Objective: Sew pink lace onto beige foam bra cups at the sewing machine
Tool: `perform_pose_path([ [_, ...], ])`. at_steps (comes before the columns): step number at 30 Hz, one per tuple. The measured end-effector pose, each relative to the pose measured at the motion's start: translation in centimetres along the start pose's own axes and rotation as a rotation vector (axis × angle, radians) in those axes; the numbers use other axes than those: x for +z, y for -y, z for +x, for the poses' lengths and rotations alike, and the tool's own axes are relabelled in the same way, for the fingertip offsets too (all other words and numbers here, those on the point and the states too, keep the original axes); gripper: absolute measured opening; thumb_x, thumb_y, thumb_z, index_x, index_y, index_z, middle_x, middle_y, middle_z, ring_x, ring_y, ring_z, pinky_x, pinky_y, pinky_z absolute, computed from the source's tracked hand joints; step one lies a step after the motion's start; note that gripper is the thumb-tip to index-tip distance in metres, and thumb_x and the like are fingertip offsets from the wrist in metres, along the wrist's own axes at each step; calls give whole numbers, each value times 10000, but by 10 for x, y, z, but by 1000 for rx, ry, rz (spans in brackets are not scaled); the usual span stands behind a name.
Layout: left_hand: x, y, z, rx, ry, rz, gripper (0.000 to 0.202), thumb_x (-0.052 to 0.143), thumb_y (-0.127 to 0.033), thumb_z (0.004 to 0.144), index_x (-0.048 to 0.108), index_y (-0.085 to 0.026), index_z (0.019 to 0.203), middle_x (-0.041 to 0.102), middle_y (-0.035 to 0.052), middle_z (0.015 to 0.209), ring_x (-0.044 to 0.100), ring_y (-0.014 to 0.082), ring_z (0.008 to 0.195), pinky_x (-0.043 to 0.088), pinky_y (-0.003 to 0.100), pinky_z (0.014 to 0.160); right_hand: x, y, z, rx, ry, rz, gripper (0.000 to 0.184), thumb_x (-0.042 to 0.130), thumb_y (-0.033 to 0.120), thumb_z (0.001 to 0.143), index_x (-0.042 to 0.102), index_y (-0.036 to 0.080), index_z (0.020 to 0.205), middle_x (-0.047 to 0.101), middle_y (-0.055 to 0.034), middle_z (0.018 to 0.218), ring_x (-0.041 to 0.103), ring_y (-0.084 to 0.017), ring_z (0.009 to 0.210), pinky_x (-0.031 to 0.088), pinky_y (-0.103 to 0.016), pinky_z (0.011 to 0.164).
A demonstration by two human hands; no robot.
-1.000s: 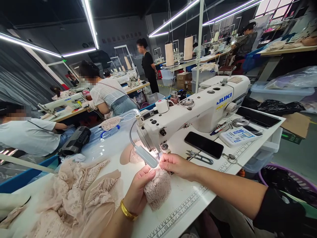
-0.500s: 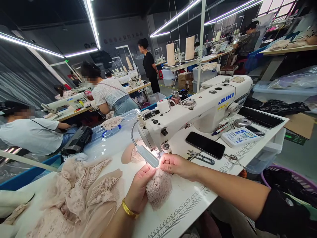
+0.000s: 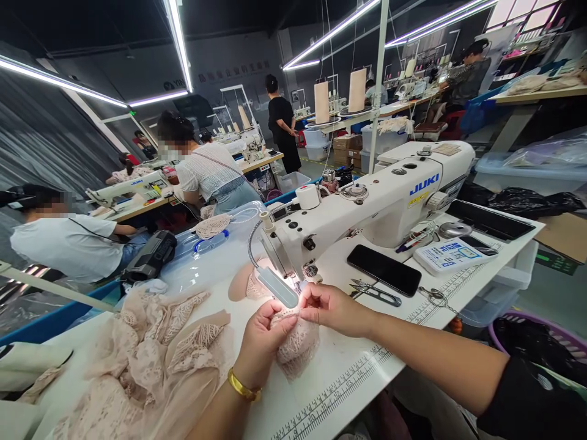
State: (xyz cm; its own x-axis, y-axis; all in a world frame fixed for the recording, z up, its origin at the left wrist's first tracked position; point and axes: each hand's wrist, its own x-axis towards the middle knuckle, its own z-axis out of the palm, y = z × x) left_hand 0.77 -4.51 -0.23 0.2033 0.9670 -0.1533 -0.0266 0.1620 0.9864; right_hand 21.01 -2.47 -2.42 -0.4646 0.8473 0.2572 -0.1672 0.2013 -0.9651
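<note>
A beige lace piece (image 3: 297, 343) lies on the white sewing table (image 3: 348, 373) under the needle of a white JUKI sewing machine (image 3: 367, 208). My left hand (image 3: 261, 348), with a gold bangle on its wrist, is closed round the lace from the left. My right hand (image 3: 328, 308) pinches the lace's top edge just below the small lamp (image 3: 277, 287) by the needle. A heap of the same beige lace (image 3: 151, 360) lies to the left of my hands.
Right of the needle lie thread snips (image 3: 373, 293), a black phone (image 3: 384, 269), a white control box (image 3: 452, 255) and a dark tablet (image 3: 488, 220). Other people sew at benches behind on the left. A purple basket (image 3: 536, 342) stands at lower right.
My view shifted slightly, so everything sits a little further right. My left fingers have curled further over the lace, and both hands stay at the needle.
</note>
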Motion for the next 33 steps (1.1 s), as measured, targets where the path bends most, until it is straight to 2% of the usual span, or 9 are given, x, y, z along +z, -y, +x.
perform_pose_path([
  [4, -4, 8, -4, 345, -189, 327, 216, 771, -220, 737, 563, -203, 678, 527, -52, 652, 490, 105, 570, 411, 202, 517, 5, 1, -6, -524, -92, -456, 34, 639, 186, 943, 653, 199, 915, 587, -5, 812, 515, -151, 775, 433, -296, 747],
  [7, -6, 15, -9, 531, -131, 421, 261, 712, -142, 777, 486, -219, 671, 505, -55, 667, 548, 117, 571, 466, 230, 539, 5, 0, -8, -797, -78, -645, 102, 586, 119, 954, 644, 199, 979, 596, -27, 822, 507, -159, 759, 447, -299, 722],
  [11, -6, 17, -11, 703, -86, 483, 284, 693, -125, 834, 466, -229, 699, 522, -43, 699, 571, 127, 594, 482, 248, 554, 2, 1, -9, -867, -112, -734, 135, 577, 95, 941, 639, 206, 988, 573, -23, 803, 485, -160, 730, 444, -290, 676],
  [17, -5, 7, -9, 852, -165, 638, 220, 677, -77, 826, 538, -236, 762, 540, -64, 669, 471, 99, 528, 375, 214, 498, 3, 2, -10, -909, -87, -715, 123, 590, 105, 951, 635, 207, 1003, 599, -24, 797, 523, -160, 726, 448, -290, 670],
  [19, -7, 5, -11, 834, -173, 647, 175, 694, -95, 816, 601, -242, 799, 568, -54, 680, 484, 108, 534, 378, 224, 507, 3, 3, -11, -845, -21, -649, 51, 596, 182, 984, 626, 212, 1014, 607, -20, 776, 531, -163, 706, 450, -299, 675],
  [22, -9, 1, -14, 779, -94, 637, 144, 722, -116, 806, 668, -247, 780, 597, -24, 686, 543, 138, 579, 408, 247, 541, 1, 7, -13, -573, 14, -520, 79, 550, 253, 1014, 618, 223, 1040, 628, -32, 803, 553, -180, 756, 461, -309, 705],
  [25, -10, -3, -18, 730, 23, 596, 159, 706, -102, 815, 686, -250, 759, 620, 2, 713, 578, 160, 620, 429, 262, 561, -1, 10, -14, -265, -57, -459, 209, 565, 238, 966, 605, 224, 1170, 645, -90, 1087, 556, -205, 912, 478, -307, 720],
  [27, -10, -4, -20, 701, 82, 558, 173, 696, -91, 821, 688, -254, 765, 644, 14, 748, 603, 175, 661, 454, 270, 586, -3, 10, -12, -75, 17, -381, 337, 618, 249, 923, 589, 237, 1258, 617, -87, 1181, 560, -204, 961, 486, -294, 726],
  [33, -14, -7, -17, 545, 66, 502, 163, 707, -103, 795, 665, -252, 747, 701, 20, 813, 657, 208, 772, 508, 285, 675, -6, 5, -5, 101, 132, 55, 311, 743, 357, 877, 656, 195, 1127, 593, 7, 902, 594, -144, 834, 491, -304, 807],
])
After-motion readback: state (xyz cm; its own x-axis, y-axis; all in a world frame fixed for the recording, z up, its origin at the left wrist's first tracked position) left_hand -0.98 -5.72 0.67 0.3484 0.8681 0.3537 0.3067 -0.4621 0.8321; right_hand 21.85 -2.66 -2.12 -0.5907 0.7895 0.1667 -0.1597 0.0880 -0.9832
